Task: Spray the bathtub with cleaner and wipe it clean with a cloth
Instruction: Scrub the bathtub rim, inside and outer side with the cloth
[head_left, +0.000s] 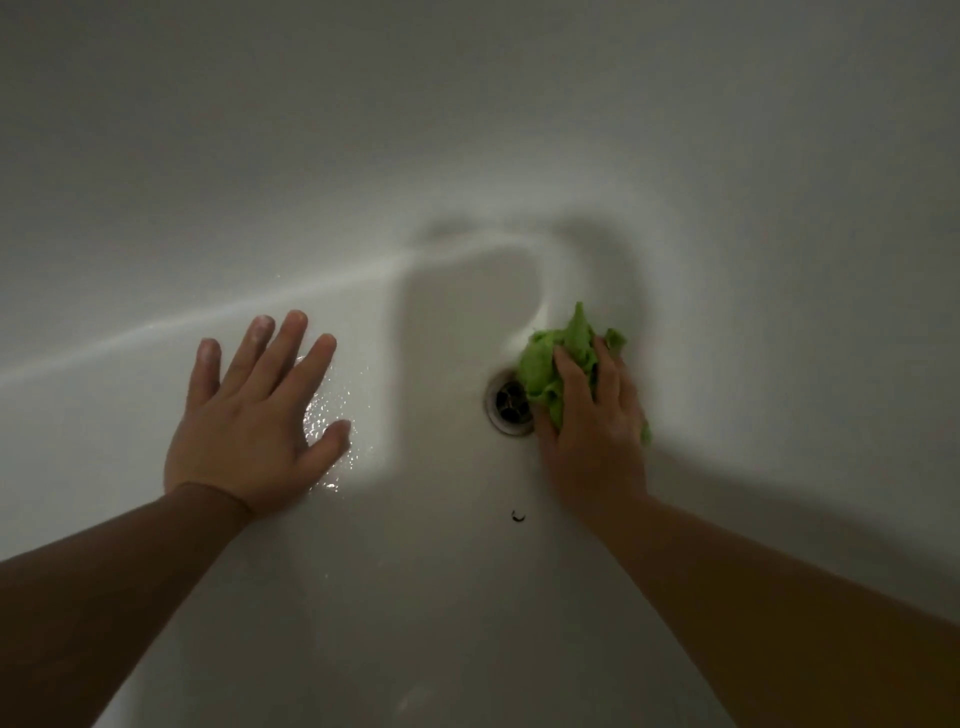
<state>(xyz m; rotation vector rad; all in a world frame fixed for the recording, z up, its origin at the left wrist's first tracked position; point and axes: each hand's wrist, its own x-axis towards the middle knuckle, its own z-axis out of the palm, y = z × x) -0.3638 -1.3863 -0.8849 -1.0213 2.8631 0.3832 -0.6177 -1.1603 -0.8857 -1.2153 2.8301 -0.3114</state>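
Down on white bathtub (467, 156) floor, dim light. Right hand (592, 431) pressing bunched green cloth (558, 358) against tub bottom, fingers curled over it, cloth touching right edge of metal drain (506, 402). Left hand (254, 415) flat on tub surface, well apart from drain, all 5 fingers spread and straight, holding nothing. Water droplets (332, 415) beaded beside left thumb. Small dark speck (518, 515) below drain, between forearms.

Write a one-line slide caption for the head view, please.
Right hand presses a green cloth beside the drain; left hand flat on the wet bathtub.
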